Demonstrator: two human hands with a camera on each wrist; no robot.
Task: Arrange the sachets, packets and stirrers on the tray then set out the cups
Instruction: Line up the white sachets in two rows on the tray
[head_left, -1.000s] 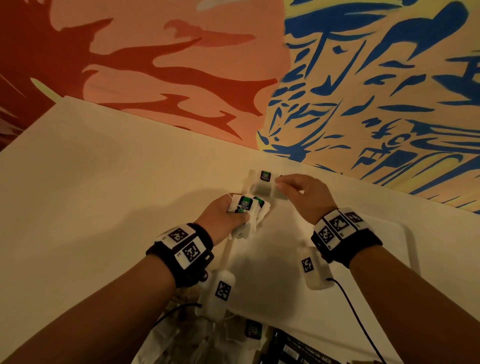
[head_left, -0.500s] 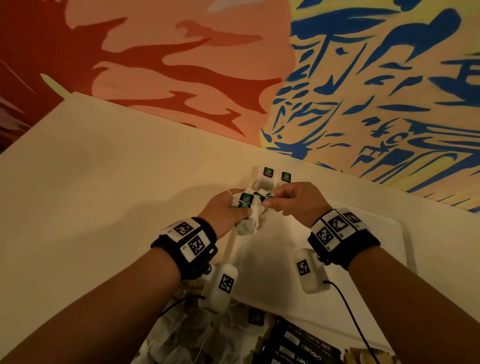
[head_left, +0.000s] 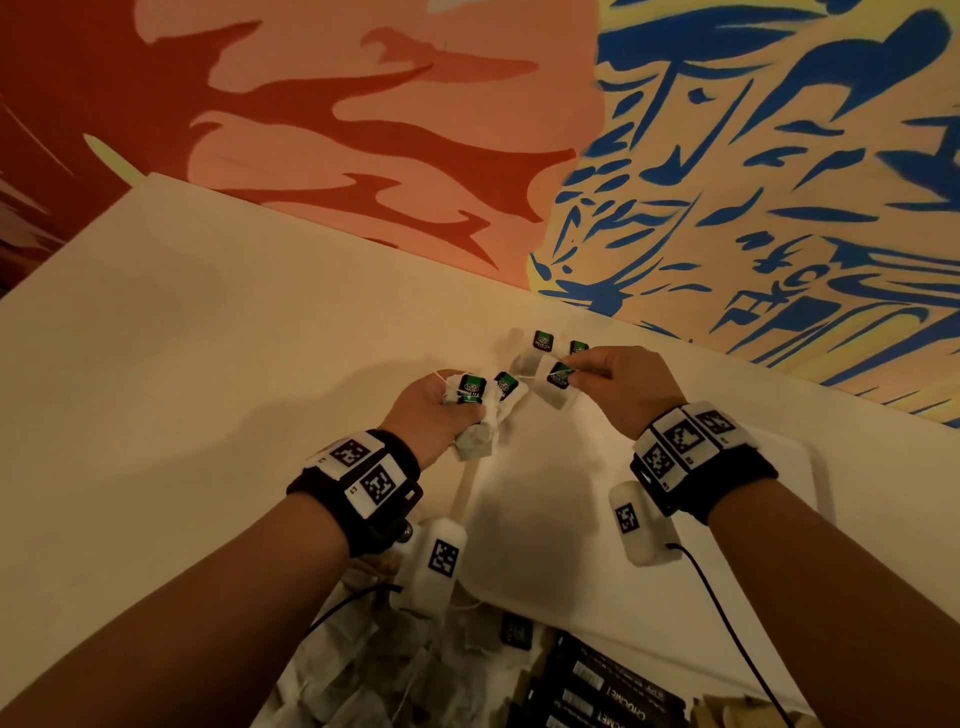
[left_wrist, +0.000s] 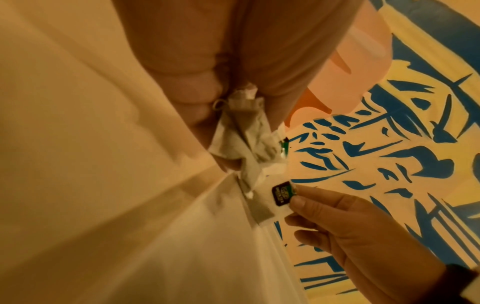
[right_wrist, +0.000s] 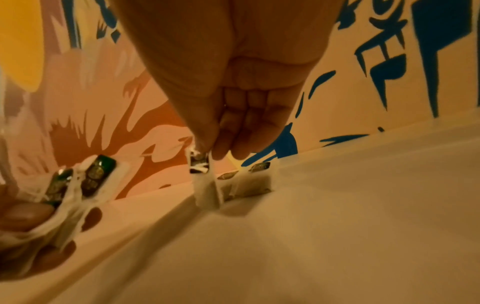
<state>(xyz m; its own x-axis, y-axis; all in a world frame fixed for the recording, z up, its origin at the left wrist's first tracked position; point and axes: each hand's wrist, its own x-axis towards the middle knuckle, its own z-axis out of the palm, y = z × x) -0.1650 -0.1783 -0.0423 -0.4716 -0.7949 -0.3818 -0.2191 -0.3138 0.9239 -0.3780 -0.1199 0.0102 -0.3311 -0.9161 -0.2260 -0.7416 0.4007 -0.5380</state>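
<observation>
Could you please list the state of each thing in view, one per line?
Left hand: grips a bunch of tea bags.
Right hand: pinches one tea bag by its tag, hanging over the tray.
Two tea bags: lying on the tray's far corner.
Tray: flat on the table.
Black packets: lying off the tray, near edge.

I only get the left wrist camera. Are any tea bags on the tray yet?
Observer: Yes. A pair of tea bags lies side by side in the far corner of the tray.
Operator: Where's the one the other hand has?
Observer: The right hand pinches the hanging tea bag by its tag. It hangs upright just in front of that pair.
Operator: Is there more stuff left?
Observer: Yes. Black packets and a loose heap of tea bags lie by the tray's near edge.
</observation>
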